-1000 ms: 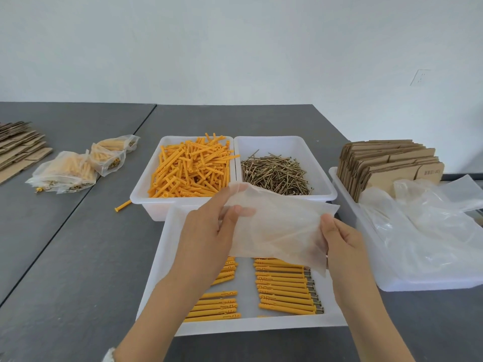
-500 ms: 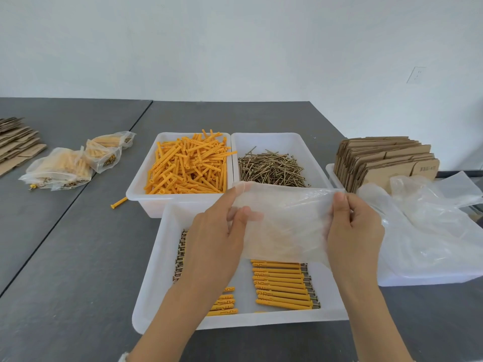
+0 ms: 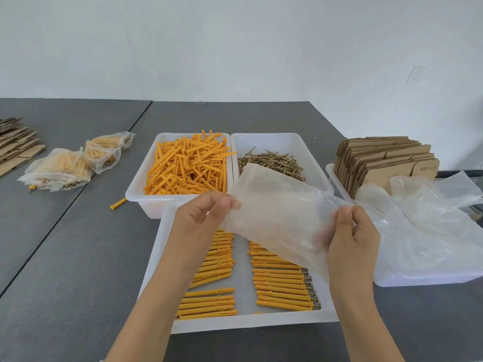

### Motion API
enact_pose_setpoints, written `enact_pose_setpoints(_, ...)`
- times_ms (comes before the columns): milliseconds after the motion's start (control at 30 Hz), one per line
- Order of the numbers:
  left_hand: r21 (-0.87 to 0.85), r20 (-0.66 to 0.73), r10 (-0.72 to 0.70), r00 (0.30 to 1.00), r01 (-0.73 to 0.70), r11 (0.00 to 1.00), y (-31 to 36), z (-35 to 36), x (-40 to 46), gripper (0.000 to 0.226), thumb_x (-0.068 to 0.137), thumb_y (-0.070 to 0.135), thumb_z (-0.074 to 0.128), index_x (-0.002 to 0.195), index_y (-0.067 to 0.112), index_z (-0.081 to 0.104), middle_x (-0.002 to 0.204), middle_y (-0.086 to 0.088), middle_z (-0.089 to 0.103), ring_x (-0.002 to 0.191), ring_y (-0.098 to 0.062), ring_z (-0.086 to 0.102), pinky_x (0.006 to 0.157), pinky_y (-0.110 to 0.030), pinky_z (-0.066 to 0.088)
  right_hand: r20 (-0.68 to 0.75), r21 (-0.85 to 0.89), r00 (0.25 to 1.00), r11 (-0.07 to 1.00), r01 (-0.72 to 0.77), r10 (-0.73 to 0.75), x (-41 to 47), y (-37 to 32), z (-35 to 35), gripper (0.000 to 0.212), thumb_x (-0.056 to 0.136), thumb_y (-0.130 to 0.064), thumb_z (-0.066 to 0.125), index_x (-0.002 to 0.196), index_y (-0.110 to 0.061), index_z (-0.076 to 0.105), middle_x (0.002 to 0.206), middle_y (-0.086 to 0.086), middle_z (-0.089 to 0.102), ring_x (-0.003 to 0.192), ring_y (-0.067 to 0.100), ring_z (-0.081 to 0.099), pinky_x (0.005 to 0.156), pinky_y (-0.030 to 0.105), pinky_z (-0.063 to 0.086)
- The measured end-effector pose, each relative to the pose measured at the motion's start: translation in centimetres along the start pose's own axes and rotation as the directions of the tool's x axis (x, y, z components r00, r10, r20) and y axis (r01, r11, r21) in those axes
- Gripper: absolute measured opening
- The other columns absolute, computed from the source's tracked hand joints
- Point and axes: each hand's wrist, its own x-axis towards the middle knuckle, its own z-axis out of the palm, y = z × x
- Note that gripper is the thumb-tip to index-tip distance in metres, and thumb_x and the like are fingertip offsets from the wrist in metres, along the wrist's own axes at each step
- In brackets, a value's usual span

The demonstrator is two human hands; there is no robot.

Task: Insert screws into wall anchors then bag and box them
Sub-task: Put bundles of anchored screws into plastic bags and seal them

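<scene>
From my seat, a plain white wall (image 3: 235, 43) fills the upper half of the frame, evenly lit by soft, diffuse light with no hard shadows. A white outlet plate (image 3: 416, 73) sits on it at upper right. Below, two dark grey tables (image 3: 78, 257) stand side by side, a thin seam (image 3: 78, 194) between them running diagonally from the upper middle down to the left edge. Their matte tops show a faint sheen.

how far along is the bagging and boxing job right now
Done: three filled bags lie on the table at left, and rows of assembled anchors wait in the near tray. In hand: left hand and right hand pinch an empty clear bag. Left: loose anchors and screws remain, and the flat cartons are unfolded.
</scene>
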Motion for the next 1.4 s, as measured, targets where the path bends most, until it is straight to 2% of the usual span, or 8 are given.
enact_pose_setpoints(100,0.154,0.027,0.066,0.997,-0.069,0.986,0.0,-1.3,0.1,0.027,0.098,0.026,0.049,0.080,0.014,0.066,0.086,0.002,0.071,0.085,-0.010,0.061,0.077,-0.014,0.043,0.167,-0.044,0.983,0.996,-0.074,0.081,-0.2,-0.5,0.2,0.005,0.101,-0.023,0.049,0.105,-0.021,0.052,0.094,-0.011,0.059,0.086,0.009,0.059,0.065,0.018,0.044)
enact_pose_setpoints(200,0.399,0.140,0.118,0.983,-0.165,0.902,0.7,-2.9,0.5,0.029,0.105,0.024,0.047,0.082,0.023,0.063,0.085,0.009,0.069,0.088,-0.011,0.060,0.084,-0.023,0.042,0.190,-0.187,0.971,0.965,0.183,-0.147,-0.5,-2.1,-0.3,0.044,0.094,-0.013,0.059,0.130,-0.032,0.042,0.121,-0.018,0.049,0.114,0.011,0.052,0.089,0.017,0.044)
enact_pose_setpoints(367,0.658,0.391,-0.049,0.919,-0.241,0.713,2.6,-3.3,1.7,0.027,0.106,0.024,0.041,0.086,0.032,0.058,0.094,0.011,0.066,0.101,-0.005,0.059,0.118,-0.056,0.012,0.680,-0.076,0.583,0.748,0.659,-0.444,-0.3,-6.0,1.7,0.047,0.092,-0.041,0.056,0.137,-0.032,0.049,0.134,-0.020,0.049,0.132,0.002,0.035,0.111,0.023,0.024)
enact_pose_setpoints(667,0.775,0.459,0.020,0.888,-0.411,0.479,3.1,-3.2,3.4,0.029,0.104,0.022,0.045,0.081,0.037,0.052,0.090,0.016,0.062,0.121,-0.004,0.045,0.117,-0.047,-0.002,0.954,-0.077,0.300,0.945,0.319,-0.024,1.7,-4.8,5.1,0.029,0.093,-0.027,0.066,0.088,0.000,0.061,0.067,0.009,0.060,0.060,0.019,0.058,0.058,0.030,0.049)
enact_pose_setpoints(767,0.851,0.394,0.065,0.917,-0.391,0.351,2.9,-3.1,3.8,0.016,0.096,0.051,0.043,0.105,0.046,0.056,0.120,0.024,0.057,0.143,-0.007,0.026,0.116,-0.054,-0.004,0.922,-0.085,0.383,0.933,0.349,-0.059,1.5,-4.4,5.3,0.038,0.098,-0.026,0.058,0.076,0.004,0.060,0.060,-0.001,0.061,0.053,0.002,0.054,0.056,0.013,0.042)
enact_pose_setpoints(833,0.851,0.369,-0.039,0.928,-0.321,0.415,2.5,-3.0,3.7,0.080,0.073,0.084,0.041,0.145,0.055,0.022,0.152,0.023,0.035,0.150,-0.007,0.007,0.117,-0.058,-0.005,0.885,-0.060,0.451,0.930,0.362,-0.118,1.8,-4.5,5.5,0.042,0.100,-0.025,0.054,0.073,0.007,0.056,0.059,0.002,0.056,0.054,0.007,0.051,0.056,0.020,0.041)
enact_pose_setpoints(967,0.756,0.430,-0.195,0.882,-0.233,0.611,0.8,-2.1,2.6,0.140,0.043,0.090,0.068,0.135,0.062,-0.034,0.165,0.019,-0.001,0.152,-0.010,0.006,0.118,-0.057,-0.010,0.840,0.023,0.509,0.950,0.313,-0.188,1.9,-4.5,5.5,0.040,0.102,-0.023,0.051,0.075,0.006,0.058,0.068,0.022,0.057,0.060,0.026,0.049,0.062,0.038,0.043)
enact_pose_setpoints(1400,0.839,0.288,-0.016,0.957,-0.244,0.487,-4.0,0.3,2.6,0.095,0.072,0.057,0.068,0.149,0.039,0.015,0.103,0.018,0.061,0.105,-0.012,0.060,0.107,-0.045,0.033,0.713,-0.074,0.685,0.988,-0.138,0.149,3.0,-1.6,6.4,0.019,0.103,-0.021,0.043,0.096,-0.015,0.059,0.096,0.012,0.065,0.089,0.024,0.066,0.084,0.040,0.055)
